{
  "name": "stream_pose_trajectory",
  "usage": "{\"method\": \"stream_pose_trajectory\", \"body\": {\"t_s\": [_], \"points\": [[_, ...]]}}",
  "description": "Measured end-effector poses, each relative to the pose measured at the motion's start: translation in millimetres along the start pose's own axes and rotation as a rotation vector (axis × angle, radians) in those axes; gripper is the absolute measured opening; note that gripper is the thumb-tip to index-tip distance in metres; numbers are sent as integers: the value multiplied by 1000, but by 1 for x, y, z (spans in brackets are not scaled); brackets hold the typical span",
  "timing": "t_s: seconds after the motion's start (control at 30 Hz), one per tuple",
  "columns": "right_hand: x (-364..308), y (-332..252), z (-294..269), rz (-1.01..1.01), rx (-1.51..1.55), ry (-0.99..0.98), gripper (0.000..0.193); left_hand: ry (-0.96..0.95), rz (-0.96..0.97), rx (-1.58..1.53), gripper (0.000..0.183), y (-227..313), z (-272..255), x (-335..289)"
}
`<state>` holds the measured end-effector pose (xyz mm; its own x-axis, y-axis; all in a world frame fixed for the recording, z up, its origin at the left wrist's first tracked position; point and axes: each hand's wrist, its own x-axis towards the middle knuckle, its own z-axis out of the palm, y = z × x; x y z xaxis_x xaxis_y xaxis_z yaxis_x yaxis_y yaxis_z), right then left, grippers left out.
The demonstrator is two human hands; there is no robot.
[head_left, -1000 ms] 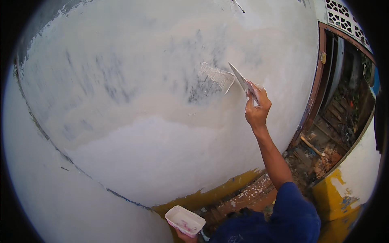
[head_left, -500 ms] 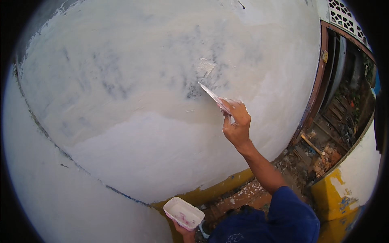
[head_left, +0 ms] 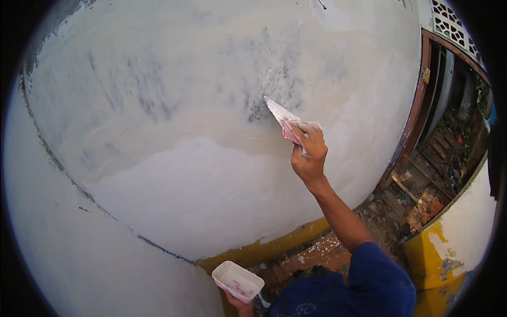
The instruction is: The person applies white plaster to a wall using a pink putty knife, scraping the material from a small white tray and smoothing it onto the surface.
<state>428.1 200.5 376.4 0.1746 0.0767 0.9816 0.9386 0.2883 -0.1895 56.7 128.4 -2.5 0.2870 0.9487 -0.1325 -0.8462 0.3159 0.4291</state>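
Note:
My right hand [head_left: 311,152] grips a putty knife [head_left: 281,112] smeared with white paste, a pinkish part showing by the fingers. Its blade points up and left, with the tip at a dark, patchy spot on the pale wall [head_left: 195,185]. Around that spot, damp-looking filler covers grey marks, and small raised streaks of paste stand out. Low in the view, my left hand [head_left: 238,303] supports a white rectangular plastic tub [head_left: 231,272] from below. Paste residue and pinkish stains show inside the tub. Most of the left fingers are hidden beneath it.
A cracked corner line [head_left: 108,214] joins another wall at left. On the right are a brown door frame [head_left: 413,119], rubble and sticks [head_left: 417,196], and a low yellow-and-white wall [head_left: 428,259]. A nail-like object [head_left: 321,4] sticks out near the top.
The blade has turned to show more of its face. The thick patch of paste above it is now spread thin, leaving faint streaks. The tub stays in my left hand.

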Motion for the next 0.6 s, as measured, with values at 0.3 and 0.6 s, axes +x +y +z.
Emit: {"method": "stream_pose_trajectory", "body": {"t_s": [0.3, 0.6], "points": [[-69, -4, 31, 0, -80, -213, 64, -2, -15, -23, 70, 5, 9, 14], [88, 65, -64, -52, -138, 184, 50, -10, -20, -16, 71, -1, 0, 9]]}}
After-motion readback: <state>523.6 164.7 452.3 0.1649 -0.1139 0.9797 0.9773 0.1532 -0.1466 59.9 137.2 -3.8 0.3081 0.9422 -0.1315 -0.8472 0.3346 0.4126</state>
